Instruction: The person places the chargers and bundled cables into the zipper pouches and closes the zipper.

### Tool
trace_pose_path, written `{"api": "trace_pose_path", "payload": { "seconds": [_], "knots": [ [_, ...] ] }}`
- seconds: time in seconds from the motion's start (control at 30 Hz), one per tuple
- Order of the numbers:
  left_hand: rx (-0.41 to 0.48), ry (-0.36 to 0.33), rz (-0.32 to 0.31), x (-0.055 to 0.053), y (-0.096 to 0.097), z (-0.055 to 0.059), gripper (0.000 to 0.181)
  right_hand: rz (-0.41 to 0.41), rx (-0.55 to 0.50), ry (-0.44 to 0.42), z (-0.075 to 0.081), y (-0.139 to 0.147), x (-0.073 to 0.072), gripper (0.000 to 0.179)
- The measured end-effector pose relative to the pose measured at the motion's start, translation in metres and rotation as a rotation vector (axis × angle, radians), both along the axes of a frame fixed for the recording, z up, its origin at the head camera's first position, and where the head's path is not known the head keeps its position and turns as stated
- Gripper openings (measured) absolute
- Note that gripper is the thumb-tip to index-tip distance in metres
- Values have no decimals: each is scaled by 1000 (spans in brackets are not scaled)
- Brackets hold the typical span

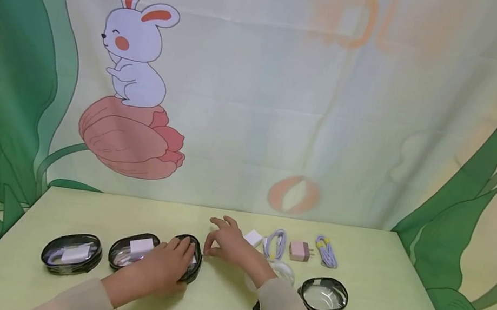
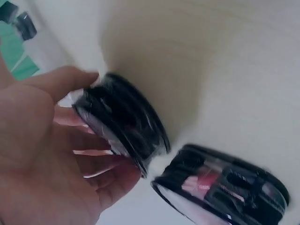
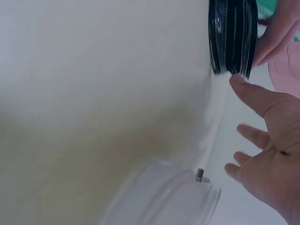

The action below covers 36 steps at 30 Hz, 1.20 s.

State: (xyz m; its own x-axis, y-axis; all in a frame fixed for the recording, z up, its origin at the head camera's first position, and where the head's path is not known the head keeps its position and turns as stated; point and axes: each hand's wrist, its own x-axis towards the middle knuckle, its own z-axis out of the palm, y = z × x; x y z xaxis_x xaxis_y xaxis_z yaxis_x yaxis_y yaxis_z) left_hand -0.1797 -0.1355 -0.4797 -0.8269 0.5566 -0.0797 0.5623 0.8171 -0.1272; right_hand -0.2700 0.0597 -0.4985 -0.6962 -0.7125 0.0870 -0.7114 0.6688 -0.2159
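Note:
My left hand [image 1: 168,262] holds a small oval clear case with black trim [image 1: 195,258], fingers over its top and thumb along the near side. In the left wrist view, the palm and curled fingers lie against the case [image 2: 126,117]. My right hand [image 1: 231,242] is at the case's right edge, thumb and forefinger brought together there and the other fingers spread. In the right wrist view its thumb tip meets the end of the black zipper [image 3: 233,37]; the zipper pull is hidden. Left of the held case sits a second case [image 1: 134,248] with a white charger inside.
A third filled case [image 1: 71,254] stands at the far left, and a see-through case [image 1: 324,298] on the right. Along the back lie a white charger [image 1: 252,238], a lilac cable [image 1: 275,244], a pink charger [image 1: 298,251] and another cable [image 1: 326,251]. A clear round container [image 3: 164,197] is below the right forearm.

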Motion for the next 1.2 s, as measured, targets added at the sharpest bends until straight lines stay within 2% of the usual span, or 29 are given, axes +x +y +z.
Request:
{"api": "trace_pose_path", "payload": {
  "seconds": [0.13, 0.23, 0.3, 0.43, 0.6, 0.7, 0.83, 0.97, 1.07, 1.13, 1.2],
  "knots": [
    [36, -29, -78, -5, -12, 3, 90, 20, 6, -41, 4, -3, -15, 7],
    [95, -51, -147, -9, -22, -5, 85, 46, 1, -70, 5, -2, -20, 7],
    [112, -40, -166, -10, -25, -12, 80, 50, -19, -81, 4, 1, -19, 7],
    [96, 7, -146, -10, -17, -22, 75, 25, -57, -10, -2, 8, -4, 6],
    [68, 42, -18, -12, -5, -26, 75, 68, -62, 67, -6, 12, 16, 8],
    [71, 42, 49, -13, 0, -22, 75, 40, -54, 80, -4, 10, 19, 8],
    [61, 36, 63, -10, 1, -13, 73, -45, -29, 84, -2, 6, 17, 6],
    [58, 71, 67, -4, -1, -5, 64, -100, -57, 88, -2, 5, 13, 6],
    [85, 90, 32, -2, -2, -4, 63, -115, -84, 86, -1, 6, 10, 7],
    [118, 74, 2, -1, -3, -5, 62, -114, -86, 92, -2, 6, 9, 8],
    [142, 26, -8, -1, -5, -6, 63, -106, -67, 108, -3, 6, 8, 8]
  ]
}}
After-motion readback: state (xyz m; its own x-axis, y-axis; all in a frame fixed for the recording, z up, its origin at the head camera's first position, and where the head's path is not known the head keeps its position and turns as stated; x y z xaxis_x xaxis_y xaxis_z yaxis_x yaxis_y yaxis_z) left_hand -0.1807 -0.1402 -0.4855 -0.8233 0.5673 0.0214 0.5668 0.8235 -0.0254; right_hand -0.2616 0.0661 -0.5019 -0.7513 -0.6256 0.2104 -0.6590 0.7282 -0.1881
